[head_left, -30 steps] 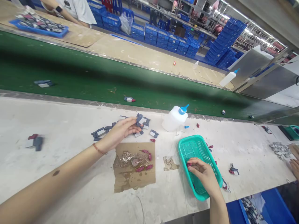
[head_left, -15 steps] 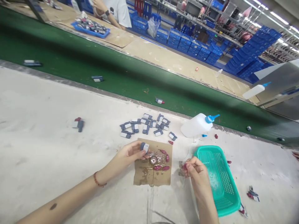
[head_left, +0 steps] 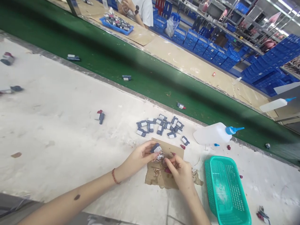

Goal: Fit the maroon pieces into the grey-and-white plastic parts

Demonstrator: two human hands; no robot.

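My left hand (head_left: 146,153) holds a grey and dark blue plastic part (head_left: 156,148) between thumb and fingers, over the upper part of a brown cardboard sheet (head_left: 152,178). Just to its right, my right hand (head_left: 177,167) is closed, its fingertips down at the cardboard; what they pinch, if anything, is hidden. Between the hands lies a shiny, wet-looking patch (head_left: 158,157). Dark red pieces show partly around the right fingers. Beyond the cardboard is a loose group of similar grey and blue parts (head_left: 160,129), with one small red piece (head_left: 182,147) near the sheet's upper right corner.
A green basket (head_left: 207,187) stands at the right, below a white bottle (head_left: 211,133) with a blue nozzle. A green belt (head_left: 98,67) carrying scattered parts crosses behind. Past it, a person (head_left: 146,12) sits near a blue tray (head_left: 117,27) of parts.
My right hand has moved left from beside the basket to the cardboard, close to my left hand. My left hand still holds the grey and blue part. The view has shifted.
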